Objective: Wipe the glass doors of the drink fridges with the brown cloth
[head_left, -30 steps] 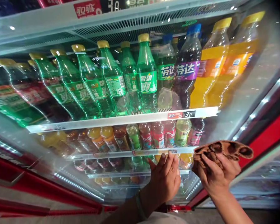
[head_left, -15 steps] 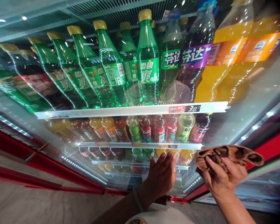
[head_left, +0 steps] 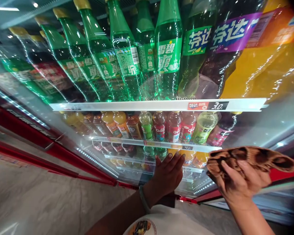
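- The right hand (head_left: 242, 182) has its fingers wrapped around a crumpled brown cloth (head_left: 256, 160), gripping it from below.
- That cloth sits just outside the right end of the second shelf (head_left: 127, 141) as I see it, with folds spilling to the right over the cooler's red frame (head_left: 283, 173); whether it presses on the glass, I can't tell.
- The left hand (head_left: 170, 173) is up in front of the lower shelves, back showing, fingers stretched out and grasping nothing that I can see; I can't make out whether they touch the glass.
- A greyish band (head_left: 144, 199) circles the left wrist, beside the person's pale shirt (head_left: 183, 222).
- On the upper shelf (head_left: 147, 105), green bottles (head_left: 168, 55) fill the middle, a purple-labelled bottle (head_left: 237, 36) stands right of them, and orange drinks (head_left: 254, 68) crowd the right end.
- Smaller bottles (head_left: 173, 127) line up along the second shelf.
- Bare grey floor (head_left: 39, 195) spreads out at the lower left.
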The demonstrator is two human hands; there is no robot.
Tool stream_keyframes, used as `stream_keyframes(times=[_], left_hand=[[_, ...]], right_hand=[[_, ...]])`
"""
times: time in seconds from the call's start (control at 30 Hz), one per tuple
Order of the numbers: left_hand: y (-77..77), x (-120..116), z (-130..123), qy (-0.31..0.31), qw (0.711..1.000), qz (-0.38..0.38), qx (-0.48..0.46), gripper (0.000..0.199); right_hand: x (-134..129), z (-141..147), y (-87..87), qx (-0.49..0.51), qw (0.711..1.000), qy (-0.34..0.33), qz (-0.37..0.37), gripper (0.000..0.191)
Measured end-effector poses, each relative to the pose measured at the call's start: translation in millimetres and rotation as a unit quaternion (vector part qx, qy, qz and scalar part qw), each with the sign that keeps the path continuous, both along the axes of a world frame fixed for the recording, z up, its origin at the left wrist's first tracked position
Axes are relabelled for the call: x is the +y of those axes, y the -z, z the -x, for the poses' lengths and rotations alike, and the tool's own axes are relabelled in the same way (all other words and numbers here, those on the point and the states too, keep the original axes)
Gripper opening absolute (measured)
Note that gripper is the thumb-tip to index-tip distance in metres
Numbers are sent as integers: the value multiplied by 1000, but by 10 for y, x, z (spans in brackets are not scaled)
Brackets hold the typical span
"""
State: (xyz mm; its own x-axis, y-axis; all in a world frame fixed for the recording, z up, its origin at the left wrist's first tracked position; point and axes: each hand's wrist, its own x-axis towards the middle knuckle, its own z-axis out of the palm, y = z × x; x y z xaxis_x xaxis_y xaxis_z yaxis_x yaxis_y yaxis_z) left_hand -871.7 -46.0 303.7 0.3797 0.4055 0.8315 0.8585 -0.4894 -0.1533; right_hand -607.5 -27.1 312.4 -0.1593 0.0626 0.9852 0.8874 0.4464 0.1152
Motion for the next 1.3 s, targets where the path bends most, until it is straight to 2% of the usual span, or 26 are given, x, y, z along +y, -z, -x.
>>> stream_keyframes(times=[0.07,0.13,0.23,0.33,0.4,0.5,0.6,0.7,0.77,0.83,0.9,0.97,1.03,1.1,1.2,1.3], left_hand=[[42,-24,31,-3,1000,8,1,52],[94,-56,37,-5,1000,21,5,53],[159,-103,22,-9,999,43,12,51],[181,-118,24,-13,998,59,24,49],[181,-107,59,-5,998,58,22,48],[191,-78,171,15,998,54,8,47],[220,-70,333,21,999,49,-6,49],[244,-77,508,26,998,57,2,51],[255,-75,616,33,997,67,15,55],[266,-60,708,41,997,66,23,64],[283,-33,775,53,996,61,29,72],[302,-2,813,65,996,58,33,79],[320,24,821,73,995,57,33,83],[334,38,811,76,995,59,27,85],[350,37,805,81,994,76,23,81],[368,35,830,102,988,114,24,76]], right_hand=[[-77,6,201,30,999,28,20,88],[-187,177,447,65,995,42,65,94],[-301,567,677,66,989,-13,130,75],[-254,754,603,21,980,-83,181,56],[-170,666,467,-5,981,-95,167,52],[-98,391,368,-16,993,-68,94,55],[-172,329,486,23,998,-11,58,63],[-337,653,626,90,989,37,110,70],[-402,943,617,96,981,43,162,60],[-383,1125,528,58,983,22,171,44],[-307,1125,424,-7,989,-6,149,32],[-243,1002,377,-62,990,11,130,23],[-241,907,422,-56,987,68,137,11],[-300,968,536,7,985,107,135,13],[-411,1337,691,100,980,79,151,25],[-428,1636,669,89,964,28,251,18]])
